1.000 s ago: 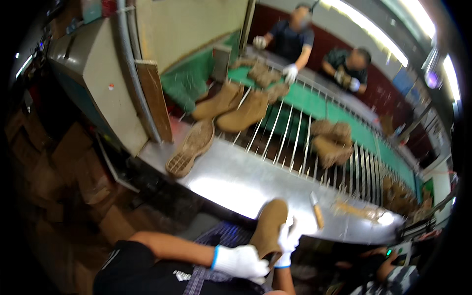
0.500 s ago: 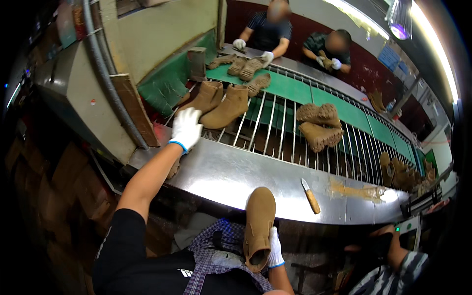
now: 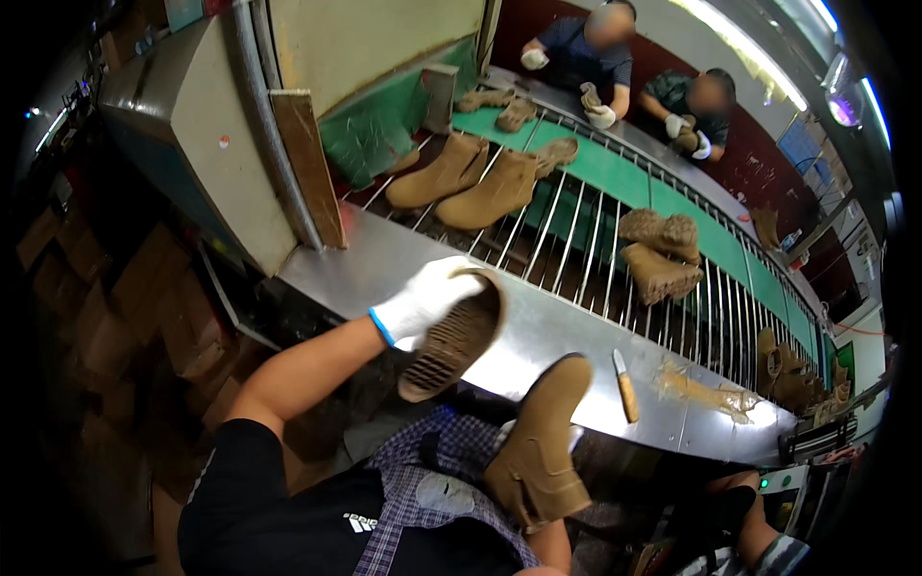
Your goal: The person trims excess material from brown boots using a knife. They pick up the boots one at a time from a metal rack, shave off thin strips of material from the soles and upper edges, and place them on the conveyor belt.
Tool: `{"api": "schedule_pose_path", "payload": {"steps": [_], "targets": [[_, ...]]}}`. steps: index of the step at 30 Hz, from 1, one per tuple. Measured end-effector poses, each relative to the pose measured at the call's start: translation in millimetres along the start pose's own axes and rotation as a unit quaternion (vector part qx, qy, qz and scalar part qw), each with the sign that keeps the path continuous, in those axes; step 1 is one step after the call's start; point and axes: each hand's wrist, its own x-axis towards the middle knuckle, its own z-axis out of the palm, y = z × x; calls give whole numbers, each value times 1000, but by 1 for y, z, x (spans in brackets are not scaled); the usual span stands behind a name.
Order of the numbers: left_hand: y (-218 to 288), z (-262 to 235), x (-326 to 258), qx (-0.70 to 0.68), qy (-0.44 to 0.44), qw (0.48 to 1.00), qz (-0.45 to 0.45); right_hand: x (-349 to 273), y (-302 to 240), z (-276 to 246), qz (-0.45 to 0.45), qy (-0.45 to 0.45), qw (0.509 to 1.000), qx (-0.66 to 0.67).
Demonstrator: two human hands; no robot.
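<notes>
My left hand, in a white glove with a blue cuff, grips a brown shoe sole by its upper end. The sole's gridded face shows, tilted above the near edge of the metal counter. My right hand, also gloved, is mostly hidden behind a tan ankle boot. It holds that boot close to my apron, toe up and leaning right. Beyond the counter a pair of tan boots, a left one and a right one, stands on the metal rods.
A wood-handled knife lies on the metal counter, left of brown tape. More boots lie on the rod conveyor. Across the green belt, two gloved co-workers handle shoe parts. A machine housing stands at left.
My left hand has come back from beside the boots on the rods and now holds a sole over the counter edge. The boot in my right hand has turned and tilted right.
</notes>
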Motion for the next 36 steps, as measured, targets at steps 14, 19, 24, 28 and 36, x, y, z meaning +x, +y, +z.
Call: {"api": "schedule_pose_path", "payload": {"steps": [14, 19, 24, 28, 36], "targets": [[-87, 161, -69, 84, -263, 961, -25, -91, -8, 40, -36, 230, 970, -72], [-76, 153, -59, 30, -294, 953, 62, -85, 2, 33, -14, 89, 996, -29], [-62, 141, -67, -7, -348, 937, 38, -63, 6, 12, 8, 41, 995, -93], [-53, 130, -80, 3, -307, 952, 13, -53, 13, 14, 18, 8, 995, -100], [-60, 123, -89, 15, -293, 955, 42, -47, 13, 1, 45, -28, 992, -113]]}}
